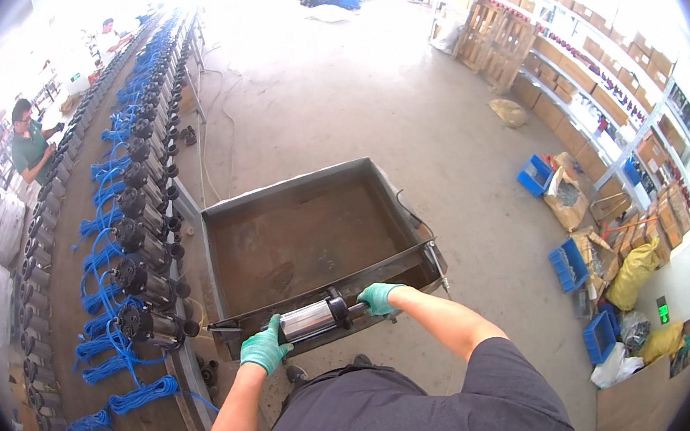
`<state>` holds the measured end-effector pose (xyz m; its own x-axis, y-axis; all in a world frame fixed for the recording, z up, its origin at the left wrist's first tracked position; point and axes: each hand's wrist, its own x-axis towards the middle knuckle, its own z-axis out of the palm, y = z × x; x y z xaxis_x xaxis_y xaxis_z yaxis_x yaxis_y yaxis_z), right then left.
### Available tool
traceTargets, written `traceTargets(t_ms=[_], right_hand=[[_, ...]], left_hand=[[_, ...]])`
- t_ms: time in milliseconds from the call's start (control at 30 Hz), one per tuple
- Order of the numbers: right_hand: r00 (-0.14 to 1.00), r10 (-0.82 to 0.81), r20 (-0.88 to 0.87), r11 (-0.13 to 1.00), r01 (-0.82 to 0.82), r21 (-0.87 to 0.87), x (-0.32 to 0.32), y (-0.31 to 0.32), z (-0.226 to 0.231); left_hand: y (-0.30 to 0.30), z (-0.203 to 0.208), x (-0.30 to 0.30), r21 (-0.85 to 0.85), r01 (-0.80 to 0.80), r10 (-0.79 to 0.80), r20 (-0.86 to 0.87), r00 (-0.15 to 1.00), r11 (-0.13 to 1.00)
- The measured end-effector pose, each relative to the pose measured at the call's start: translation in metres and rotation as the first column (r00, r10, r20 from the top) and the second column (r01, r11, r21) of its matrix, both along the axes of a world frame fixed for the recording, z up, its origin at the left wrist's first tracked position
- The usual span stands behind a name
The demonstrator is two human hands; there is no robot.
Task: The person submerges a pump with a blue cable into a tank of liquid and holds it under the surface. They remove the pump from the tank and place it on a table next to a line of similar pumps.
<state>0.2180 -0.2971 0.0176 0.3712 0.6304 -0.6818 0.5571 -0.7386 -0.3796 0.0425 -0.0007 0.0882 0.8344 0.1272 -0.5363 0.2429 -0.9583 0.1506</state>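
A submersible pump (pixel 312 320) with a shiny steel cylinder and black ends lies sideways in front of me, over the near edge of a metal tank (pixel 291 185). My left hand (pixel 265 347), in a green glove, is closed around the pump's left end. At its other end, my right hand (pixel 380 298), also gloved in green, grips the short dark outlet piece beyond the black cap. The gloves hide both tips of the pump. Brownish, murky water (pixel 313 231) appears to fill the tank's bottom.
Left of the tank runs a long conveyor (pixel 89 301) carrying rows of similar pumps (pixel 146 278) and coiled blue cables (pixel 143 394). A co-worker in a green shirt (pixel 33 153) stands across it. Blue bins (pixel 567 266), sacks (pixel 633 273) and shelving (pixel 593 97) line the right side.
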Motion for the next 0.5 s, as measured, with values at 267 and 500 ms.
traceTargets(t_ms=[267,500], right_hand=[[0.560,-0.533,-0.634,0.465,0.820,0.333,-0.026,-0.038,-0.025],[0.126,-0.615,-0.778,-0.196,0.932,0.305,-0.036,-0.087,-0.044]], left_hand=[[0.026,-0.021,-0.037,-0.443,-0.249,0.395,0.273,0.877,0.861],[0.070,-0.011,-0.052,-0.825,-0.205,0.718,0.302,0.627,0.526]])
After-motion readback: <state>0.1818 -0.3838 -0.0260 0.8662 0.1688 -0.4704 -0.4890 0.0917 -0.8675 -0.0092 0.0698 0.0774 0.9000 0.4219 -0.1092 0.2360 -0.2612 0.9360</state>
